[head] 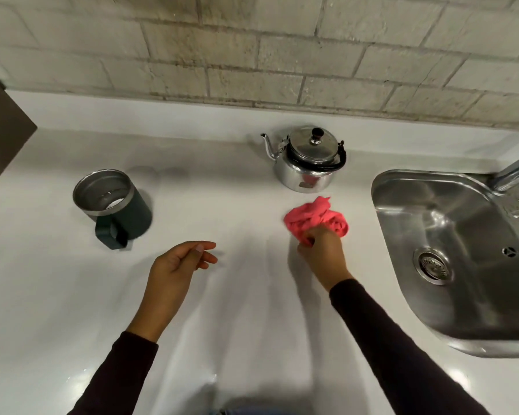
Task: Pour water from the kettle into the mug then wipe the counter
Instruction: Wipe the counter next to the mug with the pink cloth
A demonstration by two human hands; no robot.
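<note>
A shiny steel kettle point(307, 161) with a black knob and handle stands near the back of the white counter point(243, 295), spout pointing left. A dark green mug point(114, 202) with a steel inside stands at the left, handle toward me. My right hand point(324, 253) grips the near edge of a crumpled pink cloth point(316, 217) that lies on the counter just in front of the kettle. My left hand point(177, 268) hovers over the counter's middle, fingers loosely curled, holding nothing.
A steel sink point(450, 250) with a drain is set into the counter at the right, a tap point(516, 172) at its back corner. A pale brick wall point(267, 49) runs behind. A dark panel point(0, 130) stands at the far left.
</note>
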